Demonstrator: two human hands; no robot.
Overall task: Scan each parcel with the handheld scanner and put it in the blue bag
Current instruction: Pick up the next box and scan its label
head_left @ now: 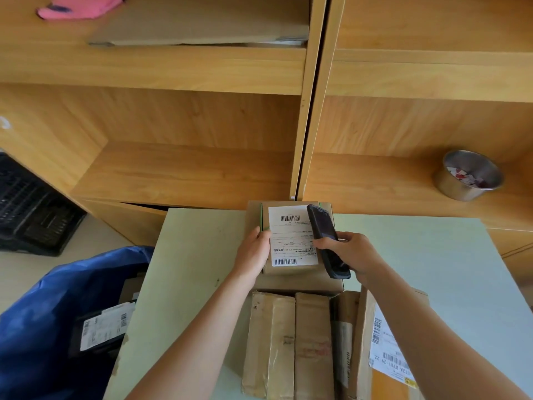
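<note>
Cardboard parcel (291,241) under both hands is looking small, rigid and probably light; flat faces, square edges, so a side-edge grip should hold without slipping. Left hand (253,252) is lying against the parcel's left edge, fingers nearly straight, thumb up near the top corner, steadying it, not wrapping it. Right hand (352,252) is curling round the handheld scanner (327,241), gripping its lower half and angling the head over the parcel's white label (292,236), just right of the upper barcode. Both forearms are reaching forward, wrists about level. Parcel is sitting on a wider box (302,282) on the pale table (432,284), at the table's far edge. Nearer the person than that parcel, more brown parcels (291,347) are waiting, packed side by side. Blue bag (43,327) is standing open well left of the parcel, off the table's left side, a labelled dark packet (101,330) already inside. Best grip for the transfer, I'd guess: pinch across the two long sides.
</note>
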